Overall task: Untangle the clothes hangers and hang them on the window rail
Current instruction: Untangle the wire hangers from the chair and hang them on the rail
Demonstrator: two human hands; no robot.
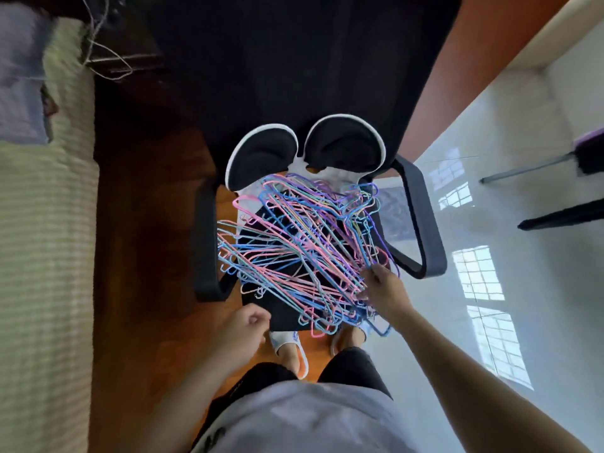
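Observation:
A tangled heap of thin pink, blue and purple wire hangers (304, 250) lies on the black seat of an office chair (421, 217) right below me. My right hand (384, 287) reaches into the right side of the heap, its fingers curled among the wires and pinching some of them. My left hand (243, 328) hovers at the seat's front left corner with fingers curled, holding nothing and clear of the hangers. No window rail is in view.
A black-and-white cushion with two round ears (307, 148) leans at the back of the seat. A bed with a striped cover (42, 240) runs along the left. Glossy pale floor (490, 322) spreads to the right. A dark desk (294, 60) stands behind the chair.

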